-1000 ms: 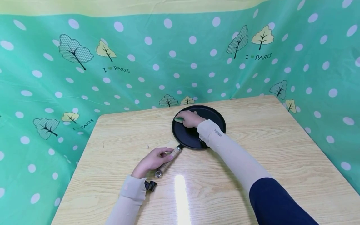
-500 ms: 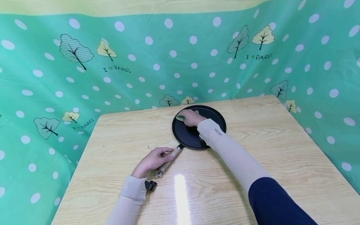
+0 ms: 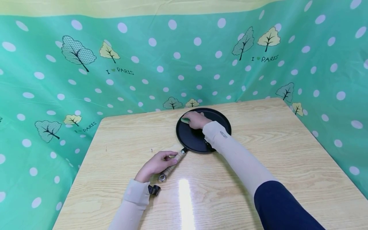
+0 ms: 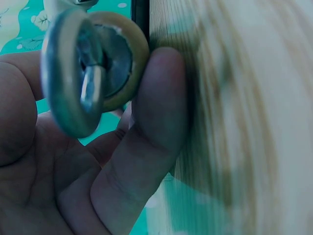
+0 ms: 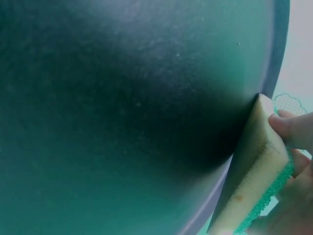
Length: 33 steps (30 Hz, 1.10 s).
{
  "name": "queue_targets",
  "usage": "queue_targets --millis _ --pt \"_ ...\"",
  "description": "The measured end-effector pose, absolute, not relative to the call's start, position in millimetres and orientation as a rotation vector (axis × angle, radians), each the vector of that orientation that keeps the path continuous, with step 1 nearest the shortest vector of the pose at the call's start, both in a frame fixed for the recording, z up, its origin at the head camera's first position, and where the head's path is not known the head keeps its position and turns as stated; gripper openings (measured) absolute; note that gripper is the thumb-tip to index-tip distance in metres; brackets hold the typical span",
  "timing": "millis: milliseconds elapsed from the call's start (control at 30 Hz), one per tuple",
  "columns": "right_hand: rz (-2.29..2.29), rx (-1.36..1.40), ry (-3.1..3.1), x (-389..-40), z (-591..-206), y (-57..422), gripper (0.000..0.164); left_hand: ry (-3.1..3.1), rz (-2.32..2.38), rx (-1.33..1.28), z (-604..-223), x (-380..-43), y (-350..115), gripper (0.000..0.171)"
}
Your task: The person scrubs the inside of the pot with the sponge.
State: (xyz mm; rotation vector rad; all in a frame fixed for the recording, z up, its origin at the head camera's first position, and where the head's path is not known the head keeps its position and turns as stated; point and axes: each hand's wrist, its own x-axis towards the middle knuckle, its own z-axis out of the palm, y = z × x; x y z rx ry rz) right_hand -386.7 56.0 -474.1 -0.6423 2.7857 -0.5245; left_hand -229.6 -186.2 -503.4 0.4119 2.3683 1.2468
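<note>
- Black pan point(image 3: 194, 140), round and shallow, lies on the wood-grained counter point(image 3: 129, 134) near its far edge, base down, with its handle point(image 3: 180, 156) angled toward the person and to the left.
- Left hand point(image 3: 157, 163) holds that handle, thumb along one side and fingers curled round the other; the grip is narrow, only as wide as the handle itself.
- Metal ring point(image 4: 53, 73) sticks out from the handle's end, close to the camera in the left wrist view, with the thumb's tip resting against the tan grip beside it.
- Right hand point(image 3: 195, 120) pinches a sponge point(image 5: 252, 183) over the far left part of the pan; the thumb presses on the sponge, and some of the fingers are hidden behind it.
- Cream on one side and green on the other, the sponge sits tilted at the pan's rim, its cream side toward the pan's dark inner surface and its green side turned away.
- Pale sleeves point(image 3: 235, 155) cover both forearms, with dark blue cloth point(image 3: 283, 207) higher on the right arm.
- A small black device point(image 3: 154, 190) shows at the left wrist.
- Green polka-dot sheeting point(image 3: 149, 57) printed with trees hangs behind the counter and along its sides.
</note>
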Motion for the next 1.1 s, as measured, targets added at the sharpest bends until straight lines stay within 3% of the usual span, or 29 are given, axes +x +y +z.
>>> queue_targets --millis 1100 --pt "-0.544 -0.570 2.818 -393 -475 85 0.050 2.387 1.224 0.402 -503 -230 -186 0.039"
